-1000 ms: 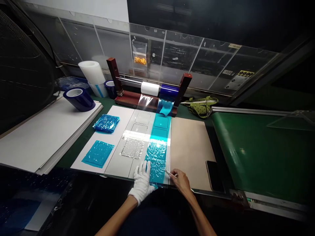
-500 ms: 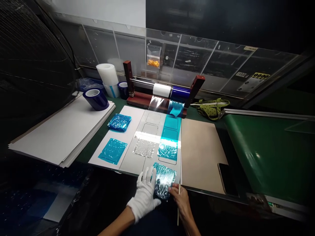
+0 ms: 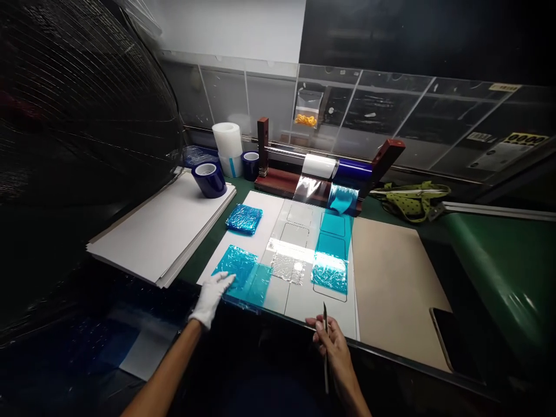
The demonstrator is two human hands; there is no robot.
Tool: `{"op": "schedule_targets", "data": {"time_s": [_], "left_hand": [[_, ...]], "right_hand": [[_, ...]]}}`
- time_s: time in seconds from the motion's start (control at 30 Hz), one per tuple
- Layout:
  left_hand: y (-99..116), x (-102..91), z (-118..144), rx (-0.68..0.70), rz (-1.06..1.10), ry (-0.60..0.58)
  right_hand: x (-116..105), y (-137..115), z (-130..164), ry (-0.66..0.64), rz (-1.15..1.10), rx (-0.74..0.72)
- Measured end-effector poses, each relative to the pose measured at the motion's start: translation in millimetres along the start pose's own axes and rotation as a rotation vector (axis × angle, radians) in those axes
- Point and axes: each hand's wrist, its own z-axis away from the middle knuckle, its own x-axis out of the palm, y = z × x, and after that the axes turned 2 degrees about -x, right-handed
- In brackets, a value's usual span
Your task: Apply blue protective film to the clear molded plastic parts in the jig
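Note:
My left hand (image 3: pixel 211 298), in a white glove, is at the front left of the white board, its fingers over a translucent blue film sheet (image 3: pixel 260 284) and its thumb out of sight. That sheet partly overlaps another blue film piece (image 3: pixel 237 263) lying on the board. My right hand (image 3: pixel 332 341), bare, holds a thin craft knife (image 3: pixel 325 353) upright, blade tip up, just off the board's front edge. On the board, a blue film strip (image 3: pixel 330 249) and a clear film strip (image 3: pixel 289 267) lie over black rounded outlines, both crinkled at their near ends.
Behind the board stands a red roller stand (image 3: pixel 282 182) carrying a white roll (image 3: pixel 319 165) and a dark blue roll (image 3: pixel 354 169). A stacked blue film pile (image 3: pixel 244 219), a paper stack (image 3: pixel 152 231) with a tape roll (image 3: pixel 209 180), brown cardboard (image 3: pixel 391 278) and a phone (image 3: pixel 443 336) lie around.
My left hand has carried the blue film sheet leftward, away from my right hand, which has let go of it. The knife's blade tip now shows above my right fingers. The view has shifted left.

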Motion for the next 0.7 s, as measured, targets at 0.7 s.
{"op": "schedule_targets", "data": {"time_s": [0.7], "left_hand": [[6,-23.5,-85,0.217,-0.551,0.403]], "right_hand": [[-19,2,-15,0.240,0.254,0.012]]}}
